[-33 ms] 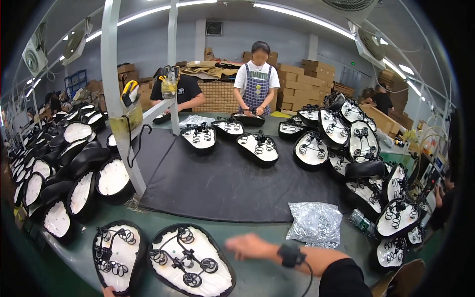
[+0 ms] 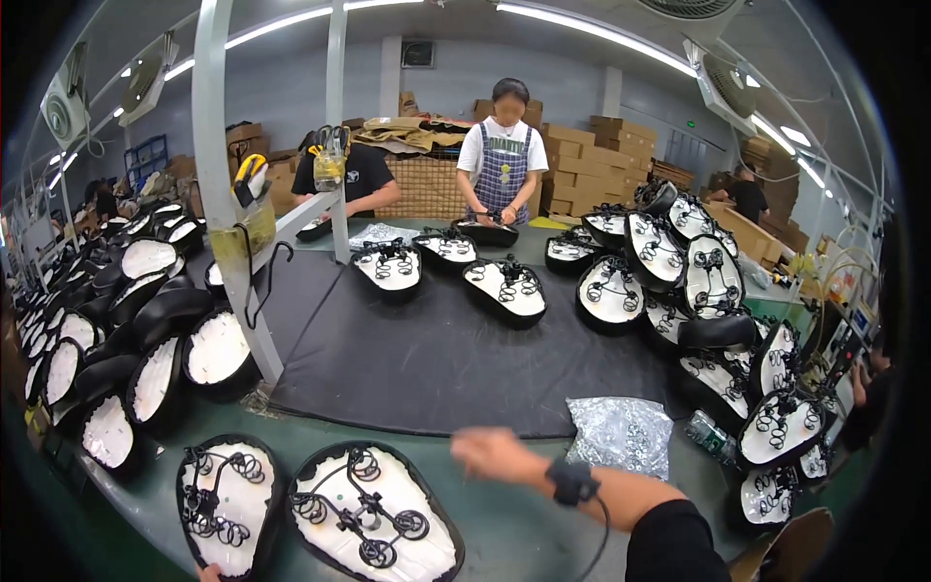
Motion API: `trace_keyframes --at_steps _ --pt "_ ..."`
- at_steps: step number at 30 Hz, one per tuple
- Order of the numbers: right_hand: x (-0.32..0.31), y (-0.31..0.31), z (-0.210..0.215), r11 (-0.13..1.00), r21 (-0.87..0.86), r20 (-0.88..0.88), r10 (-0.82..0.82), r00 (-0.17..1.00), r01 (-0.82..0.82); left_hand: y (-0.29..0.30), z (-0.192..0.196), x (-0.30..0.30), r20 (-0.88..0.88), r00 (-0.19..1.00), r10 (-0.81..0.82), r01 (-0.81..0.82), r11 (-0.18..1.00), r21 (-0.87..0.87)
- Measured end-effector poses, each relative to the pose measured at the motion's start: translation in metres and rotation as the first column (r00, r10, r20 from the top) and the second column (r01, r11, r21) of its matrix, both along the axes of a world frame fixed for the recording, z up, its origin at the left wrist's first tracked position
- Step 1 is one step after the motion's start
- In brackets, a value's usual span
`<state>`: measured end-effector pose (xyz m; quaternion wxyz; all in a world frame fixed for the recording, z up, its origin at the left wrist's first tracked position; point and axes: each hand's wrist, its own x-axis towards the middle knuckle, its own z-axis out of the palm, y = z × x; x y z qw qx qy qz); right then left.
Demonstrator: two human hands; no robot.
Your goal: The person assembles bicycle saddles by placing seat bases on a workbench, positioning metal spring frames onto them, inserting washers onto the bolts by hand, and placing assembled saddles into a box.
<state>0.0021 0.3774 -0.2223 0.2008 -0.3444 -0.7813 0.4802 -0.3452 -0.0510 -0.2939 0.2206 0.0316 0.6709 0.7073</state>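
Note:
Two upturned bicycle saddles lie near me, white undersides up, with black coil springs and wire frames on them. At the tip of the left saddle [image 2: 240, 500] is my left hand [image 2: 209, 572], its thumb over the rim; the rest is cut off by the lower edge. Beside it lies the larger saddle [image 2: 417, 553], which no hand touches. A small silver round part shows at the middle of its frame. My right hand [image 2: 493, 454] hovers past that saddle's upper right side, fingers smeared by motion. A black band with a cable circles the right wrist.
Right of my hand lies a clear bag [image 2: 619, 436] of small metal parts, near a plastic bottle [image 2: 711, 436]. Saddles with springs pile up at right; bare ones [image 2: 218, 349] at left. A metal post [image 2: 215, 145] rises by the black mat [image 2: 436, 369]. People work across the table.
My right hand has moved slightly up and right, away from the larger saddle. My left hand stays at the left saddle's tip.

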Motion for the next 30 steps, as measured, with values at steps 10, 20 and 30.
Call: trace_keyframes --at_steps 10,20,30 --pt "0.006 0.31 -0.036 0.575 0.794 0.388 -0.729 0.564 0.197 0.013 -0.008 0.012 -0.216 0.907 0.361 -0.377 0.926 -0.037" --pt "0.034 0.185 0.01 0.38 0.922 0.291 -0.555 0.779 -0.073 -0.009 -0.028 -0.002 -0.292 0.956 0.027 -0.134 0.926 -0.353" --pt "0.177 -0.143 0.105 0.489 0.866 0.254 -0.246 0.935 -0.107 0.022 -0.029 -0.009 -0.191 0.98 0.065 -0.084 0.992 -0.092"
